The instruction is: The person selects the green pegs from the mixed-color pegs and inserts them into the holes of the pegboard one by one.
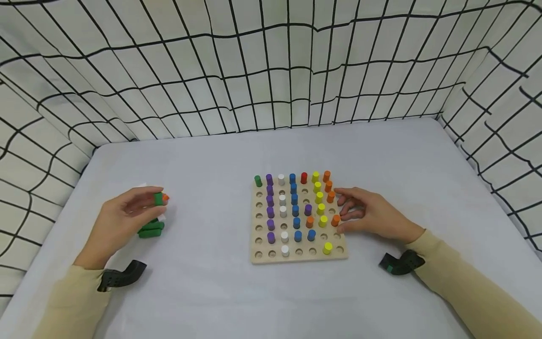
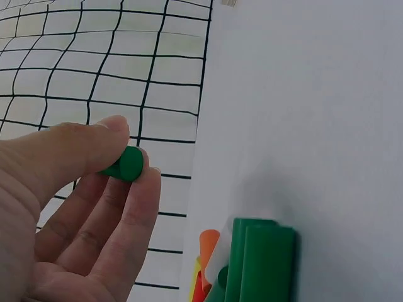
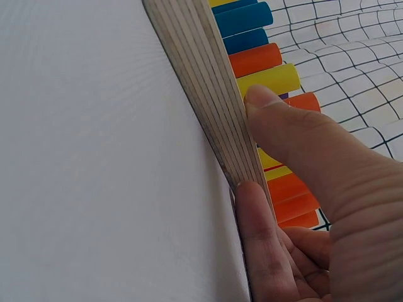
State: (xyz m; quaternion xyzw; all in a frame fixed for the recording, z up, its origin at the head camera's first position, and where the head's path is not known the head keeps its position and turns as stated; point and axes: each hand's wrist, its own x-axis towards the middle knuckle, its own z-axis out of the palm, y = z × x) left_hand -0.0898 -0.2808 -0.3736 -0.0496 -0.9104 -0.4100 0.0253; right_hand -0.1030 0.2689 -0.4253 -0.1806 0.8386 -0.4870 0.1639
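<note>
1. Because the green peg (image 2: 128,163) is pinched only by thumb and fingertips of the left hand (image 1: 120,221), it is judged that it could slip and roll across the worktop (image 1: 203,282) if the pinch is loosened.
2. A loose pile of pegs (image 1: 151,229), mostly green with some orange showing in the left wrist view, is seen lying just beside that hand; it could be knocked and scattered if the hand is lowered carelessly.
3. The board (image 1: 296,256) is steadied at its right edge by the right hand (image 1: 372,214), whose thumb is pressed on the top near an orange peg (image 1: 336,220) while a finger is laid along the edge; the fingers are relaxed and nothing is gripped.
4. Upright pegs near that thumb could be tipped or pulled out if the hand is shifted, and the board could slide if the pressure is released.
5. The pinched peg is held above the worktop, well apart from the board and from the right hand, with bare worktop between them.
</note>
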